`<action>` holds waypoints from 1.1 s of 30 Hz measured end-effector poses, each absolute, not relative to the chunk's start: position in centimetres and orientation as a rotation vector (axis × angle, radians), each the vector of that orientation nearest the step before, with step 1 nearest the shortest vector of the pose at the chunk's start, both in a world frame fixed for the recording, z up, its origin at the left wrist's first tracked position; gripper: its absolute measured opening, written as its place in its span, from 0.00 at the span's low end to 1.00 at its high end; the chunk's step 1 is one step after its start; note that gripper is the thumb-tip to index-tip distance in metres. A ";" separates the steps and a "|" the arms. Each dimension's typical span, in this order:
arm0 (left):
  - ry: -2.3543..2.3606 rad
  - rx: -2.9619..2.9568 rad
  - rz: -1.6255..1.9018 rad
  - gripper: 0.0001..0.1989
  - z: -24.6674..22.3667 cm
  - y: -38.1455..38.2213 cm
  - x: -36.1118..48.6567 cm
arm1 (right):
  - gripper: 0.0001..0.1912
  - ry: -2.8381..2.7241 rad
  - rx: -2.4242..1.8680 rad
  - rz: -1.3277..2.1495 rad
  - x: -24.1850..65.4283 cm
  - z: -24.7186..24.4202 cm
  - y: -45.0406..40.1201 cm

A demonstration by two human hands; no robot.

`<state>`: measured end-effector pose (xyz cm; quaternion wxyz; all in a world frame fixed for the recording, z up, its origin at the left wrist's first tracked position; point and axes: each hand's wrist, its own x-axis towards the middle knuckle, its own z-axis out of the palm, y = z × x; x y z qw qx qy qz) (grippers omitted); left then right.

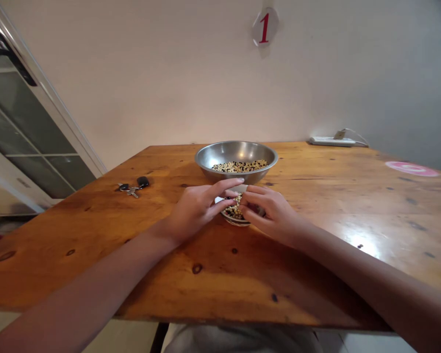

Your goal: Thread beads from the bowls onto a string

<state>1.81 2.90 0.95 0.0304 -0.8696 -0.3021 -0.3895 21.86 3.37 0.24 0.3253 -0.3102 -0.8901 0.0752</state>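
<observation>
A small bowl (pixel 237 222) of pale and black beans stands on the wooden table between my hands. My left hand (pixel 206 200) reaches over its left side with the fingers apart, and nothing shows in its grasp. From the right, my right hand (pixel 266 208) bends its fingers over the beans at the bowl's right side; whether its fingertips pinch anything is too small to tell. Just behind, a large steel bowl (pixel 206 162) holds a layer of the same mixed beans (pixel 238 166).
Keys with a black fob (pixel 143 182) lie on the left of the table (pixel 161 289). A white power strip (pixel 331 141) sits at the back right, near a pink round sticker (pixel 411 168). The wall rises behind the table.
</observation>
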 end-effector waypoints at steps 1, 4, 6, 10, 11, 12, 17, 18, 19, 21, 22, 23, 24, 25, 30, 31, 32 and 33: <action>-0.913 -2.667 -1.185 0.20 0.9 2.9 1.8 | 0.08 -2.336 -0.817 0.194 21.9 0.2 3.4; -0.909 -2.661 -1.165 0.19 1.0 2.8 1.8 | 0.09 -2.344 -0.805 0.159 21.9 0.1 3.5; -0.901 -2.671 -1.164 0.18 1.1 2.7 1.8 | 0.10 -2.352 -0.771 0.114 21.8 -0.1 3.6; -0.896 -2.690 -1.193 0.18 1.1 2.6 1.8 | 0.10 -2.366 -0.728 0.044 21.8 -0.3 3.7; -0.895 -2.699 -1.197 0.18 1.1 2.6 1.8 | 0.10 -2.367 -0.729 0.032 21.8 -0.4 3.8; -0.896 -2.709 -1.201 0.18 1.1 2.6 1.8 | 0.10 -2.369 -0.733 0.023 21.8 -0.4 3.8; -0.894 -2.718 -1.240 0.17 1.1 2.6 1.8 | 0.09 -2.366 -0.739 0.005 21.9 -0.5 3.7; -0.891 -2.716 -1.245 0.16 1.2 2.6 1.8 | 0.08 -2.365 -0.736 -0.001 21.9 -0.5 3.8; -0.887 -2.716 -1.249 0.16 1.2 2.6 1.8 | 0.08 -2.365 -0.735 -0.008 21.9 -0.5 3.8; -0.879 -2.718 -1.255 0.16 1.2 2.6 1.7 | 0.08 -2.367 -0.732 -0.021 22.0 -0.5 3.8; -0.879 -2.718 -1.260 0.16 1.2 2.6 1.7 | 0.08 -2.367 -0.731 -0.025 22.0 -0.5 3.9; -0.883 -2.718 -1.263 0.16 1.2 2.6 1.7 | 0.09 -2.368 -0.730 -0.028 22.0 -0.5 3.9; -0.887 -2.716 -1.266 0.16 1.2 2.6 1.7 | 0.09 -2.369 -0.729 -0.030 22.0 -0.5 3.9; -0.892 -2.717 -1.268 0.16 1.2 2.6 1.7 | 0.09 -2.369 -0.730 -0.033 22.0 -0.4 3.9; -0.895 -2.705 -1.271 0.15 1.3 2.5 1.7 | 0.10 -2.354 -0.736 -0.066 21.9 -0.3 3.7; -0.894 -2.702 -1.268 0.15 1.3 2.5 1.7 | 0.10 -2.353 -0.736 -0.075 21.9 -0.3 3.7; -0.890 -2.700 -1.264 0.15 1.3 2.5 1.8 | 0.10 -2.353 -0.738 -0.083 21.9 -0.3 3.6; -0.887 -2.701 -1.262 0.16 1.3 2.5 1.8 | 0.10 -2.353 -0.742 -0.088 21.9 -0.2 3.6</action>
